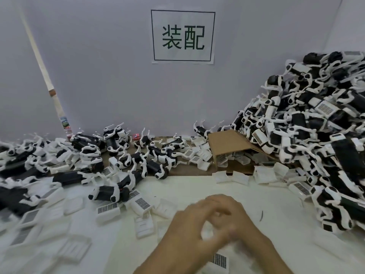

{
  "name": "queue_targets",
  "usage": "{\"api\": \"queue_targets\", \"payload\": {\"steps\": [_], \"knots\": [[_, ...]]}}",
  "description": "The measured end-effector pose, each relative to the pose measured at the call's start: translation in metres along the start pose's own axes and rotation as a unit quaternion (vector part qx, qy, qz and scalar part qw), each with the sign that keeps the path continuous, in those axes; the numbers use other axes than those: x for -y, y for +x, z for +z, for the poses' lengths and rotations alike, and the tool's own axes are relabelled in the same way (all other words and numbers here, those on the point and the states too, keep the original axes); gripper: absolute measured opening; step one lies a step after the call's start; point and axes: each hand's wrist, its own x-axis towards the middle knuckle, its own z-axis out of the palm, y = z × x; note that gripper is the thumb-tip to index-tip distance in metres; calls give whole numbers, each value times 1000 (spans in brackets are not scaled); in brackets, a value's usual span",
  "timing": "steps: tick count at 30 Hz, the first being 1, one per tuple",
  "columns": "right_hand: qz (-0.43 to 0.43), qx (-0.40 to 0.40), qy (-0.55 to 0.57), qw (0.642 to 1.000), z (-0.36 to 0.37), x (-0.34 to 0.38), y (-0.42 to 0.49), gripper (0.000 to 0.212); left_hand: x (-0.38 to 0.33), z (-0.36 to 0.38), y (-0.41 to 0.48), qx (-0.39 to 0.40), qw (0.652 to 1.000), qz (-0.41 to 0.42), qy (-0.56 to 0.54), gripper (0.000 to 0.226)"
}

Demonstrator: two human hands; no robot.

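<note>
White plastic shows inside the ring made by the thumb and forefinger of the left hand (187, 230), a small white piece (207, 232) low over the white table (286, 224), in front of centre. The right hand (235, 218) meets the left from the other side, its curled fingers lying over the left fingertips. Both hands are smeared by motion, so we cannot tell whether either truly pinches the piece or only curls around it. Just below the wrists, a grilled cover (219, 261) lies flat on the table, partly hidden by the left forearm.

We count two hands, one piece between them, and one grilled cover beside them. Loose white covers (141, 203) lie scattered left of the hands, too many and too blurred to count. Black-and-white assemblies form two heaps: a low left heap (59, 161) and a tall right heap (316, 125). Between the heaps we see one tipped cardboard box (227, 143), and on the wall one sign (182, 36).
</note>
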Motion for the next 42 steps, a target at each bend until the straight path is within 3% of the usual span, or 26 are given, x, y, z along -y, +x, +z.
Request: {"api": "queue_targets", "payload": {"steps": [2, 3, 4, 6, 8, 11, 14, 16, 17, 20, 24, 28, 33, 36, 38, 40, 42], "knots": [[-8, -13, 10, 1000, 0, 0, -1, 35, 4, 25, -27, 40, 985, 23, 167, 37], [-14, -24, 12, 1000, 1, -1, -3, 31, 3, 36, -37, 49, 986, -32, 157, 52], [-19, -30, 11, 999, 2, -1, -3, 27, 9, 47, -46, -7, 990, -45, 137, 62], [-24, -31, 18, 999, 3, -1, -4, 21, 20, 72, -58, -59, 980, -33, 189, 54], [-27, -42, 33, 998, 4, -1, -4, 19, 30, 83, -65, -40, 963, -7, 267, 46], [-26, -59, 55, 996, 3, -2, -3, 19, 32, 86, -60, 1, 957, 16, 290, 41], [-28, -108, 105, 988, 2, -1, -4, 16, 30, 80, -34, 12, 954, -49, 296, 51], [-33, -169, 143, 975, -3, -2, -4, 16, 32, 68, -22, 42, 917, -85, 388, 35], [-34, -193, 156, 968, -6, -3, -5, 17, 34, 62, -17, 68, 908, -100, 402, 40], [-28, -226, 187, 956, -16, -5, -7, 20, 48, 51, 5, 90, 926, -120, 347, 51], [-20, -216, 202, 955, -17, -7, -9, 23, 69, 22, 5, -19, 946, -91, 310, 64], [-36, -193, 190, 962, -14, -1, -9, 21, 86, -46, -28, -182, 945, -71, 264, 46], [-59, -172, 159, 970, -8, 5, -11, 24, 123, -189, -95, -305, 873, -158, 346, 41], [-55, -158, 157, 973, -6, 5, -9, 28, 146, -273, -159, -379, 789, -265, 404, 55], [-44, -147, 157, 976, -4, 6, -8, 34, 162, -315, -201, -414, 741, -370, 378, 71], [-33, -127, 150, 980, -2, 9, -10, 33, 182, -337, -229, -417, 747, -434, 282, 82], [-25, -110, 146, 983, 0, 12, -11, 33, 202, -337, -233, -401, 791, -444, 124, 80]]}}
